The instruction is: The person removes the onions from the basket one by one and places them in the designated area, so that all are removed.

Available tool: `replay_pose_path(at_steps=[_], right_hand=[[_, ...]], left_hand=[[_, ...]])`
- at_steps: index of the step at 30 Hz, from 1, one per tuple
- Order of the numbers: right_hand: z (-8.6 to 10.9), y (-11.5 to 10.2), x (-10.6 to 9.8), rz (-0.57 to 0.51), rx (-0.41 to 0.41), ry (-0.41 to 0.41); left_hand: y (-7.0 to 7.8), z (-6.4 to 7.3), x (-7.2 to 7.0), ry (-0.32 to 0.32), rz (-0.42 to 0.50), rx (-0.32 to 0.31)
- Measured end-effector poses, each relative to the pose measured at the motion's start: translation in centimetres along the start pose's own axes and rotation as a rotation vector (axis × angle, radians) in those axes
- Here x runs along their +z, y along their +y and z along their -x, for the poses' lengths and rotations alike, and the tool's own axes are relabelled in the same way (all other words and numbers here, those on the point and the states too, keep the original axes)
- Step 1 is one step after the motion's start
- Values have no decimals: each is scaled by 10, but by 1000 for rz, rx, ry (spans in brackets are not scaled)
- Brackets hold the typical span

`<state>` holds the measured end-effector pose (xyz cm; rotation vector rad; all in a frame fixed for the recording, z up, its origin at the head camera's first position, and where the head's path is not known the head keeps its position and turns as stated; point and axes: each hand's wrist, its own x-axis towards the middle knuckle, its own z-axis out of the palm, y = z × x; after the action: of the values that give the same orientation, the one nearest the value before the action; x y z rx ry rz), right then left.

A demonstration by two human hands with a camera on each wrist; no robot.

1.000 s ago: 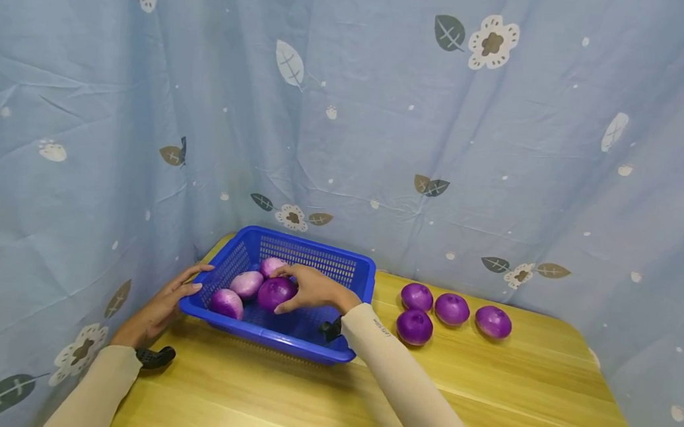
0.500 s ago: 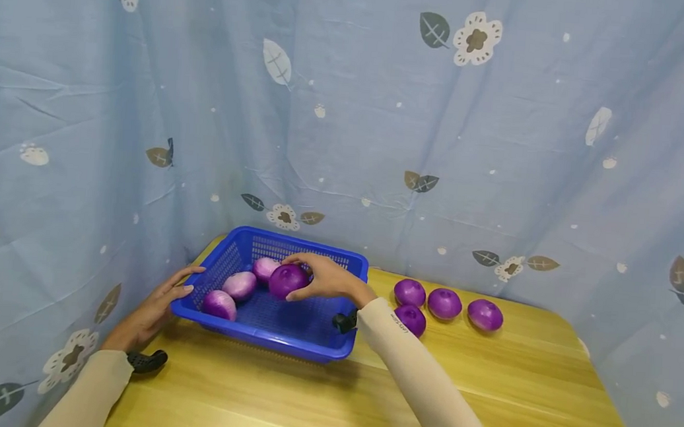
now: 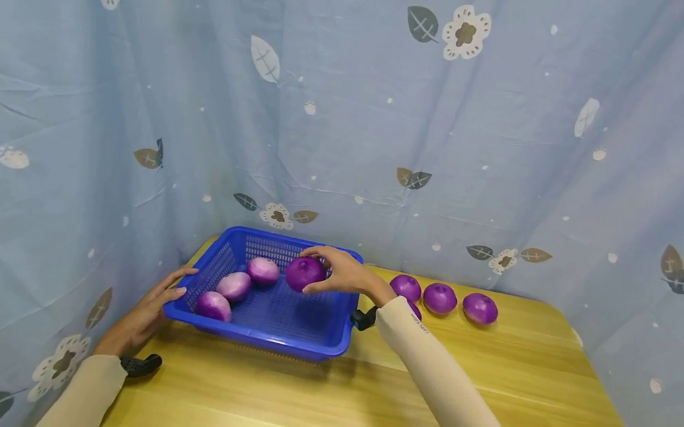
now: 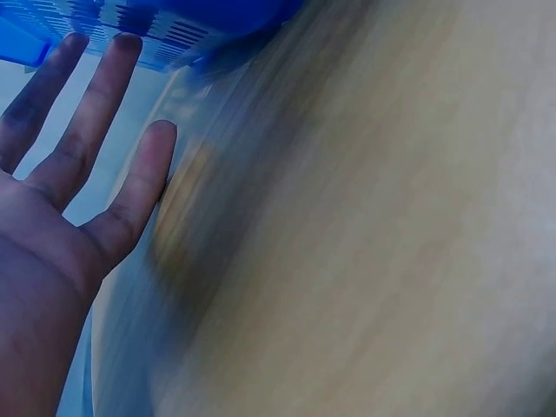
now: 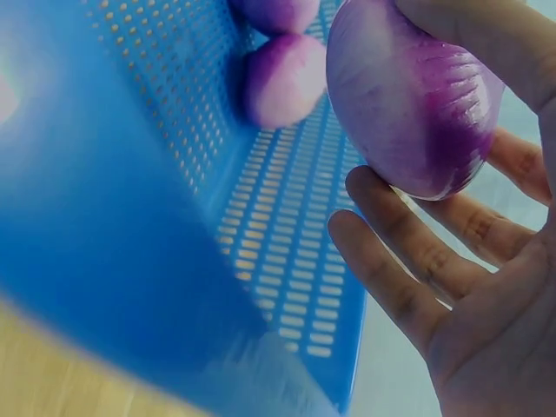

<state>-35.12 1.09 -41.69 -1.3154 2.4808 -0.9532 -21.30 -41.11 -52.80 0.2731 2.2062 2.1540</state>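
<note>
A blue plastic basket [image 3: 309,343] sits at the table's far left corner with three purple onions [image 3: 234,285] inside. My right hand [image 3: 338,273] grips a fourth purple onion [image 3: 305,273] [image 5: 408,104] lifted above the basket's right half, fingers curled round it. My left hand [image 3: 154,303] [image 4: 78,174] rests with straight fingers against the basket's left rim. Several more purple onions [image 3: 440,298] lie in a row on the wood to the right of the basket; one is partly hidden behind my right sleeve.
A blue floral curtain [image 3: 501,152] hangs close behind and to the left of the wooden table [image 3: 514,397]. The table's right edge falls away near the lower right. Small black wrist devices [image 3: 139,365] sit at both sleeves.
My right hand has raised the onion from the basket floor and carried it rightward toward the basket's right side. The left hand has stayed at the left rim.
</note>
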Motion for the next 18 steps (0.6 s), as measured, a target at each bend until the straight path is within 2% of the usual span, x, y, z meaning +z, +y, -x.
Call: replay_pose_path(at_steps=[9,18], right_hand=[[16,7,-8,-2,21,15],[31,12,-18,-2,38,62]], left_hand=[[-1,4,2,-8,-3,-12],[-3,1,0,-6,14,-4]])
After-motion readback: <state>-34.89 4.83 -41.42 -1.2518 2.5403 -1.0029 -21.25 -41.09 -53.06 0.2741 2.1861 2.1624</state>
